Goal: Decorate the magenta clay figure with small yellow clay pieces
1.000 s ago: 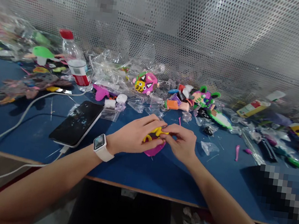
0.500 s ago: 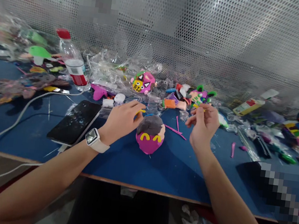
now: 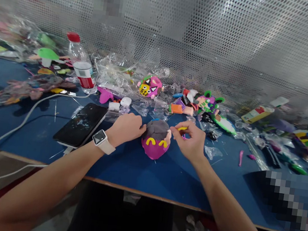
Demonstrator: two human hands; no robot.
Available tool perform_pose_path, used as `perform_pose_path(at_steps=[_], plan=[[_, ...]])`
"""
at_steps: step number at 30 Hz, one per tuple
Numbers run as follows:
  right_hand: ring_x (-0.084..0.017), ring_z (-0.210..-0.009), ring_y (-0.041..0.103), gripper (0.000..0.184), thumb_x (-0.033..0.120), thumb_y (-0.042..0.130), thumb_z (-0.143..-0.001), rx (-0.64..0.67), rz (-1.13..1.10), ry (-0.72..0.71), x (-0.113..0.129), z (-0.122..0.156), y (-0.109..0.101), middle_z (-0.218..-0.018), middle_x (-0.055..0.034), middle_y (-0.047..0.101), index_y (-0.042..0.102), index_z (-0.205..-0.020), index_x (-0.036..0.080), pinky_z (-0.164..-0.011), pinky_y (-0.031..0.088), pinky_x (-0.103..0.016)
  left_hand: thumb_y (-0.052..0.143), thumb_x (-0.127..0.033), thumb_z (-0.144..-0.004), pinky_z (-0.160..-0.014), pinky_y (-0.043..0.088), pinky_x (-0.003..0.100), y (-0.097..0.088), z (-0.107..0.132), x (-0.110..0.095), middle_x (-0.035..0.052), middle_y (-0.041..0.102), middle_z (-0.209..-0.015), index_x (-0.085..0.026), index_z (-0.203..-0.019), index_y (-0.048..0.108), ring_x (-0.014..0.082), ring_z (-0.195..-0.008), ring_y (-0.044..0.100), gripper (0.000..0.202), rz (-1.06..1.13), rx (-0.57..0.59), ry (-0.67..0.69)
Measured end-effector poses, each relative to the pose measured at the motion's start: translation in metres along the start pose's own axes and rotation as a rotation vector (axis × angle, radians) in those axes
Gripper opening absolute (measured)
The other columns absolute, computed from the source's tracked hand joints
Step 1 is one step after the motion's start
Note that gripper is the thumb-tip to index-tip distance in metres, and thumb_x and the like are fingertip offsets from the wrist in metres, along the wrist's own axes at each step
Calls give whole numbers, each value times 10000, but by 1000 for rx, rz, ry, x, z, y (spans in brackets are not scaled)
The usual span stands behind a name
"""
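Note:
A clay ball [image 3: 154, 149], magenta below and dark grey on top with two curved yellow strips on its front, sits on the blue table. At its left side is my left hand [image 3: 128, 129], fingers curled in and thumb against or very close to the ball; whatever those fingers may hold is hidden. To the ball's right, my right hand [image 3: 190, 139] pinches a small yellow clay strip [image 3: 182, 128], its fingertips near the ball's pale patch.
A black phone [image 3: 81, 125] on a white cable lies left, with a red-capped bottle [image 3: 84, 72] behind it. Clay packets, plastic wrap and a decorated clay ball [image 3: 150, 86] line the back. A pink modelling tool [image 3: 240, 158] lies right.
My right hand has moved left and closer to the ball with its yellow strip. My left hand's fingers have curled in beside the ball, and the yellow piece there no longer shows.

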State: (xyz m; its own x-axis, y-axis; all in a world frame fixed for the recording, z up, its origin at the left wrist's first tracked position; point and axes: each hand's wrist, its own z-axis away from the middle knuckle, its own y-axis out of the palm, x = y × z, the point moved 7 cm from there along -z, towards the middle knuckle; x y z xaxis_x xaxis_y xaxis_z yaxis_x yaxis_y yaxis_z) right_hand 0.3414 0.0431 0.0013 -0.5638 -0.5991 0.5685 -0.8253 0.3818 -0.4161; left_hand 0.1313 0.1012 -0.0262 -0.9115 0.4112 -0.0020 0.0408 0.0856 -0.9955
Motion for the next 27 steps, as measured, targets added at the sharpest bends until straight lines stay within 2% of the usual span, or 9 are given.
perform_pose_path(at_steps=[2,4,6,8,10,15,20,22,27], plan=[[-123,-532,670,113,314,744,-941,57,-37,57,-8,1,5,-740,35,705,670,-899,241,-545,546,-264,443,-424,-1049,-652,478,358,1,0,-1,172,732,-813,-116,-876,756,321,-813,737,473,2,13,11],[-126,-570,701,90,330,659,-1011,128,-92,70,-11,3,11,-818,17,740,688,-1035,249,-570,561,-265,410,-437,-1074,-662,481,360,0,0,-1,180,739,-838,-106,-909,759,325,-830,742,509,-1,16,14],[-120,-614,721,183,328,538,-1081,192,-139,56,-11,4,16,-897,1,755,676,-1182,262,-602,569,-264,380,-438,-1094,-691,488,363,-1,0,-1,188,750,-883,-97,-933,758,327,-865,744,533,-19,15,21],[-113,-637,720,244,344,460,-1116,226,-166,46,-9,6,18,-924,-4,744,655,-1243,268,-614,563,-260,371,-426,-1104,-729,495,368,-2,0,-2,184,760,-923,-100,-950,756,324,-900,742,528,-30,5,35],[-107,-605,691,249,374,436,-1126,228,-172,56,-7,6,17,-863,6,723,649,-1180,257,-598,538,-255,378,-404,-1106,-753,495,366,-2,-1,-2,162,768,-931,-118,-954,756,308,-906,736,497,-16,-16,39],[-107,-484,545,388,433,384,-1137,192,-141,103,-6,6,7,-596,45,591,533,-837,237,-530,425,-264,395,-419,-1093,-743,489,343,-3,-3,2,138,772,-886,-147,-896,764,271,-860,719,499,29,-63,-7],[-120,-482,418,562,504,288,-1138,203,-157,84,-4,5,5,-550,33,446,429,-667,234,-511,321,-305,396,-431,-1089,-742,496,350,-2,-3,2,147,769,-895,-143,-885,764,283,-873,722,510,25,-42,-11],[-122,-502,412,542,464,288,-1143,197,-113,73,-1,3,6,-579,32,432,442,-679,230,-525,321,-308,396,-421,-1090,-732,493,351,-1,-3,0,138,766,-900,-149,-895,755,283,-867,723,491,24,-27,3],[-145,-666,561,302,363,480,-1102,131,53,-56,10,-1,5,-817,-18,617,687,-933,223,-626,450,-306,449,-357,-1059,-714,491,335,-2,-2,0,102,732,-893,-170,-909,702,261,-871,706,348,55,-73,-29]])
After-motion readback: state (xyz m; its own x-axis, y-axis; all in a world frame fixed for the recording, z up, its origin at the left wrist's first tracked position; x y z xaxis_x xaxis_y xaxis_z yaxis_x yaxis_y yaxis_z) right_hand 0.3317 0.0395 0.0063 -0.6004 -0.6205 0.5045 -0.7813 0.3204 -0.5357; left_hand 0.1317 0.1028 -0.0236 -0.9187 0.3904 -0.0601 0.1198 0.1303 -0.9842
